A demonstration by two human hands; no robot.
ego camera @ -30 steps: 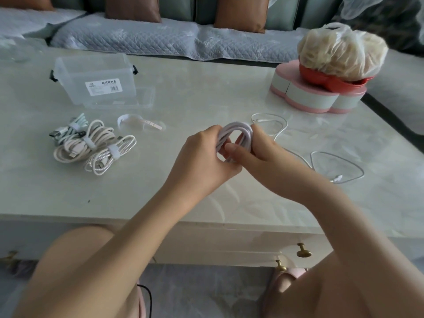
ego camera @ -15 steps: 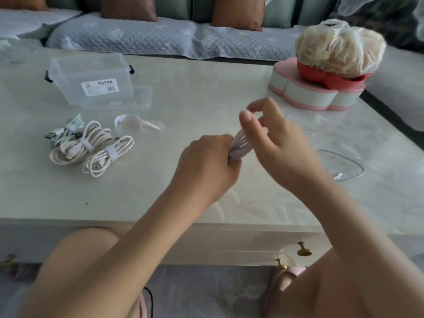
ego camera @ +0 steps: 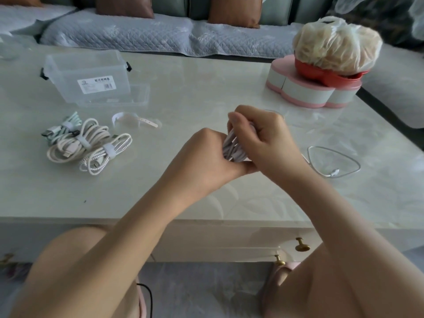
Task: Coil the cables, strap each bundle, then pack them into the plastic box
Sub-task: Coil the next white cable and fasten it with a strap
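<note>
Both hands meet over the table's middle around a coil of white cable (ego camera: 232,149). My left hand (ego camera: 206,157) grips the coil from the left, and my right hand (ego camera: 263,138) curls over it from the right. The cable's loose tail (ego camera: 332,164) trails to the right on the table and ends in a plug. Three strapped bundles (ego camera: 87,143) lie at the left: a green one, a cream one and a braided one. A loose white strap (ego camera: 135,119) lies beside them. The clear plastic box (ego camera: 89,76) stands open at the back left.
The box's clear lid (ego camera: 137,95) lies flat against its right side. A pink flower-shaped box (ego camera: 307,88) with a red bowl and a bagged load on top stands at the back right. A sofa runs behind the table (ego camera: 206,88). Drawer knobs sit below the front edge.
My right hand rose above the coil with a turn of cable, then came back down and closed over it. The loose tail on the table has grown shorter.
</note>
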